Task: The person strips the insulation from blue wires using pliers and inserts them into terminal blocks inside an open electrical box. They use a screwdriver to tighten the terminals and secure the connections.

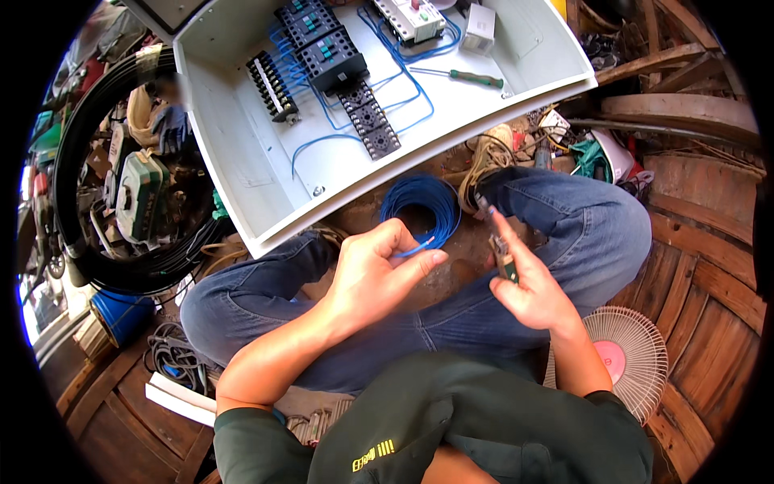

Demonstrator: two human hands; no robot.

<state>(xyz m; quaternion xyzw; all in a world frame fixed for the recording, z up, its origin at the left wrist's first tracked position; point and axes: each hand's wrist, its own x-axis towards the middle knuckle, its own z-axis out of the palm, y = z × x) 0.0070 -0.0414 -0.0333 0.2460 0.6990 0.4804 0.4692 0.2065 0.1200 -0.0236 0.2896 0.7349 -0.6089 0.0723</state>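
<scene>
Had a thin blue insulated wire [414, 249], bare copper-coloured tip out, pinched between thumb and finger of my left hand [367, 270]. My right hand [528, 284] was wrapped round a green-handled metal tool [506, 266], pliers probably. Round blue wire coil [440, 206] sat just beyond, near the open white box [235, 157].
</scene>
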